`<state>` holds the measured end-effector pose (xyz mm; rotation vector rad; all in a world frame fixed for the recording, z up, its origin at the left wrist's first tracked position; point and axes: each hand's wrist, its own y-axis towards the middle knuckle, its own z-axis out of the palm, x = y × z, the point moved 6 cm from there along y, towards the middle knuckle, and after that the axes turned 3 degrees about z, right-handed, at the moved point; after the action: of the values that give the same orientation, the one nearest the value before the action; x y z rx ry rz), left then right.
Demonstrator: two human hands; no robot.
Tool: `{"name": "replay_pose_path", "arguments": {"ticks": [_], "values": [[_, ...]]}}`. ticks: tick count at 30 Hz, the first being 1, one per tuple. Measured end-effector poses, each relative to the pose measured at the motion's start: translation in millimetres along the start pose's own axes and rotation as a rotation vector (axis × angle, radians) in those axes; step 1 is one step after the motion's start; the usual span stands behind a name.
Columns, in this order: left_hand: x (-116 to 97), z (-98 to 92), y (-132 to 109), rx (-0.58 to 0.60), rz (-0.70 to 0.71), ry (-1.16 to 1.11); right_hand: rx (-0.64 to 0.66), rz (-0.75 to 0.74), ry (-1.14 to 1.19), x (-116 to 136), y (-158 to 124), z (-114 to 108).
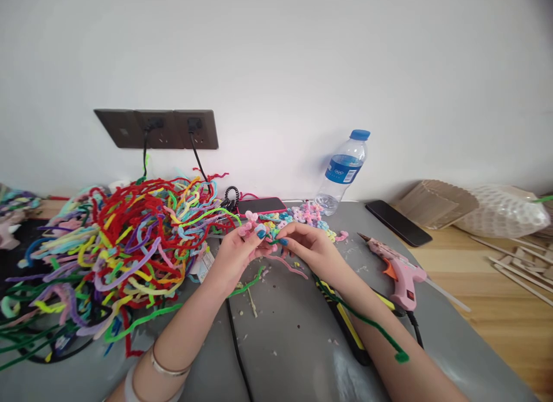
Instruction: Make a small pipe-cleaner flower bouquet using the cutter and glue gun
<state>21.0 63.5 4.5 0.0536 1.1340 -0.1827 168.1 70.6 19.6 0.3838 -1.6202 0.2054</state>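
Note:
My left hand (235,255) is closed in a pinch on a small pink flower (250,219) bent from fuzzy pipe cleaner. Close beside it, the thumb and fingers of my right hand (313,246) are pinched at a green pipe cleaner (371,321); a long dark-green length runs out beneath that hand and across the forearm. The exact join between flower and green stem is hidden by fingers. A thin pink strand (289,265) hangs below the fingertips. Just behind my hands lie several pastel pipe-cleaner flowers (309,213).
A heap of coloured pipe cleaners (133,235) covers the left side. To the right lie a pink glue gun (404,278), a yellow-black tool (345,324) and a black phone (400,222). A water bottle (344,171) leans on the wall near a pink-edged phone (262,205).

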Motion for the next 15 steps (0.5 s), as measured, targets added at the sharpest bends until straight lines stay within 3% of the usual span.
{"name": "replay_pose_path", "arguments": {"ticks": [15], "values": [[5.7,-10.7,1.6,-0.017,-0.031,0.216,0.047,-0.049,-0.046,3.4,-1.5,-0.8]]}}
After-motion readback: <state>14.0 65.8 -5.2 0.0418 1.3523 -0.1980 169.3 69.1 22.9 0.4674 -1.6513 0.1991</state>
